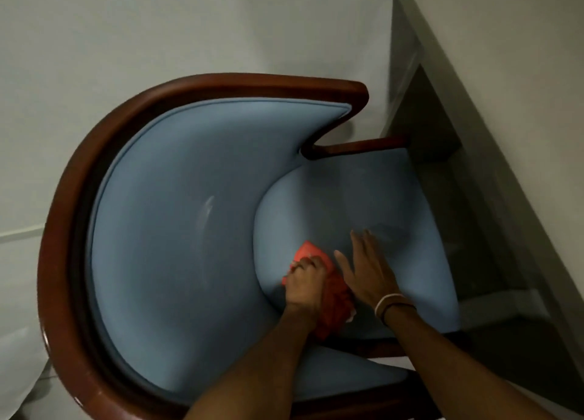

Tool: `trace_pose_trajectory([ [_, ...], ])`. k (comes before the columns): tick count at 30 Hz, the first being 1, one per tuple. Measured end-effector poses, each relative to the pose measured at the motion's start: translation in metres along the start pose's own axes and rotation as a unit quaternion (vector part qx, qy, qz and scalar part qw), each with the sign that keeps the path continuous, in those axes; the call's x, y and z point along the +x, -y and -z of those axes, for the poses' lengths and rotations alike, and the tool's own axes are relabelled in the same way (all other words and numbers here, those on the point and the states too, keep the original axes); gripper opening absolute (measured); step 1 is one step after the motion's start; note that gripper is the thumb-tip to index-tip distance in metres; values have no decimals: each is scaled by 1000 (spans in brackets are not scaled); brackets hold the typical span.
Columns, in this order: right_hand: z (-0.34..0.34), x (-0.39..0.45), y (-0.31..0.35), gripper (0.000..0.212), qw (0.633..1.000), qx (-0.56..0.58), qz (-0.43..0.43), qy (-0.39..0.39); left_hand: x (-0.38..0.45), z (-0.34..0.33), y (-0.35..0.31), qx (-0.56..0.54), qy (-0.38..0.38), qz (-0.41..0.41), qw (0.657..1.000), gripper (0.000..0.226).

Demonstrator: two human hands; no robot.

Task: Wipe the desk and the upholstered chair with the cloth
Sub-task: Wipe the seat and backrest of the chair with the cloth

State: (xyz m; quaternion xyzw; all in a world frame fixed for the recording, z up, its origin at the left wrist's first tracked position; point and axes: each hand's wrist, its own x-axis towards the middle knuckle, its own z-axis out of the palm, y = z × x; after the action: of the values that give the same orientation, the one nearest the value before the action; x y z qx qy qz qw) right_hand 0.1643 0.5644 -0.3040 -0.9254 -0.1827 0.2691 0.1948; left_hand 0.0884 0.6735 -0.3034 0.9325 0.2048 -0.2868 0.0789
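Observation:
I look straight down into a blue upholstered chair (177,217) with a curved dark-red wooden frame (63,198). An orange-red cloth (331,296) lies bunched on the seat cushion near where the seat meets the backrest. My left hand (305,285) is closed on the cloth and presses it against the seat. Just to the right of the cloth, my right hand (366,268) lies flat on the seat with its fingers spread; it holds nothing. A band circles my right wrist.
The pale desk (505,103) runs along the right side, with a dark recess (448,179) below its edge facing the chair's front. A light wall fills the top and left. Pale floor shows at the lower left.

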Motion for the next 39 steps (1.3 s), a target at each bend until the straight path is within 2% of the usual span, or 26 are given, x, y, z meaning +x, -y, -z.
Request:
trace_pose_trajectory([
  [2, 6, -1, 3, 68, 999, 38, -1, 0, -4, 9, 0, -79, 44, -26, 996, 60],
  [4, 20, 0, 6, 63, 992, 125, -8, -4, -8, 29, 6, -131, 13, -8, 991, 55],
  [6, 38, 4, 14, 48, 965, 259, -31, -12, -12, 53, 18, -185, -26, -9, 982, 52],
  [8, 54, 4, 33, 26, 909, 408, -85, 26, -20, 84, 32, -301, -63, -33, 951, 50],
  [9, 61, 2, 45, 28, 864, 487, -102, 74, -25, 101, 38, -370, -80, -53, 924, 43],
  [11, 70, -4, 70, 53, 735, 644, -107, 185, -39, 131, 48, -424, -126, -100, 891, 27],
  [12, 73, -8, 82, 63, 673, 700, -102, 215, -45, 143, 53, -400, -156, -117, 896, 24],
  [13, 75, -11, 94, 65, 628, 739, -94, 224, -51, 153, 58, -348, -180, -121, 912, 25],
  [14, 77, -13, 105, 63, 602, 761, -83, 228, -57, 161, 65, -275, -192, -112, 935, 31],
  [15, 77, -14, 116, 58, 590, 771, -73, 229, -63, 170, 72, -204, -190, -95, 956, 37],
  [17, 77, -16, 135, 54, 580, 783, -63, 214, -76, 191, 94, -129, -216, -76, 965, 49],
  [21, 67, -17, 159, 53, 604, 776, -78, 161, -91, 246, 171, -18, -377, -82, 922, 59],
  [24, 59, -17, 185, 43, 592, 793, -57, 133, -84, 275, 242, 120, -382, -29, 916, 62],
  [25, 54, -16, 195, 30, 626, 773, -59, 86, -80, 281, 261, 141, -357, -16, 923, 65],
  [26, 47, -14, 206, 17, 692, 720, -62, 14, -75, 283, 277, 150, -325, -9, 934, 69],
  [27, 38, -14, 218, 24, 756, 649, -61, -59, -71, 281, 289, 149, -291, -9, 945, 74],
  [28, 29, -16, 231, 37, 810, 578, -46, -92, -66, 275, 299, 141, -266, -14, 954, 79],
  [30, 3, -21, 259, 53, 887, 453, 65, -60, -57, 256, 310, 98, -230, -18, 968, 86],
  [32, -31, -25, 277, 75, 956, 246, 157, -17, -51, 240, 315, 28, -227, -16, 973, 84],
  [33, -47, -24, 279, 88, 973, 166, 158, -16, -48, 236, 315, 16, -238, -19, 971, 84],
  [35, -68, -17, 279, 99, 984, 134, 119, -18, -43, 234, 316, 20, -251, -33, 967, 86],
  [37, -77, -2, 278, 95, 981, 160, 105, -25, -38, 235, 315, 33, -265, -55, 962, 86],
  [39, -75, 16, 286, 87, 967, 234, 100, -28, -34, 235, 312, 57, -274, -77, 957, 87],
])
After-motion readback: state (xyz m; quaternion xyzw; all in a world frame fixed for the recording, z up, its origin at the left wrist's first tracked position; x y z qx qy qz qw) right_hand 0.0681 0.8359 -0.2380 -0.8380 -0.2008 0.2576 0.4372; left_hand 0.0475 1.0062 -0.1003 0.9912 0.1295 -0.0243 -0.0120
